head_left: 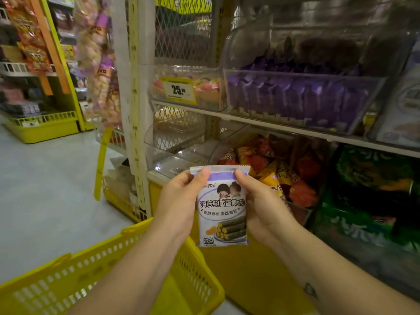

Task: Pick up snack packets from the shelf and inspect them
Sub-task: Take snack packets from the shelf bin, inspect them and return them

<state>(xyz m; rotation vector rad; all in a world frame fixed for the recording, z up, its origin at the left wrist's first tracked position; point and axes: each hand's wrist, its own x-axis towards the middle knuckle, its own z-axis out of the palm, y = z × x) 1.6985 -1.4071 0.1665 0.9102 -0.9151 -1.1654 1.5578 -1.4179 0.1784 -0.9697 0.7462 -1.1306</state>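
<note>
Before the shelf (284, 129) | snack packet (221, 208) held upright (purple-white, seaweed rolls pictured) | left grip (179, 201) clamped on its left edge, thumb at top seal | right grip (263, 208) clamped on right edge | yellow basket (68, 276) under left forearm | purple packets (295, 98) in the upper bin, blurred, possibly the same kind

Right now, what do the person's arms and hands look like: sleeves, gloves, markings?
The left hand and right hand are bare: no gloves, rings or watch visible. No sleeves show on either arm. The right forearm carries a small dark tattoo.
</note>
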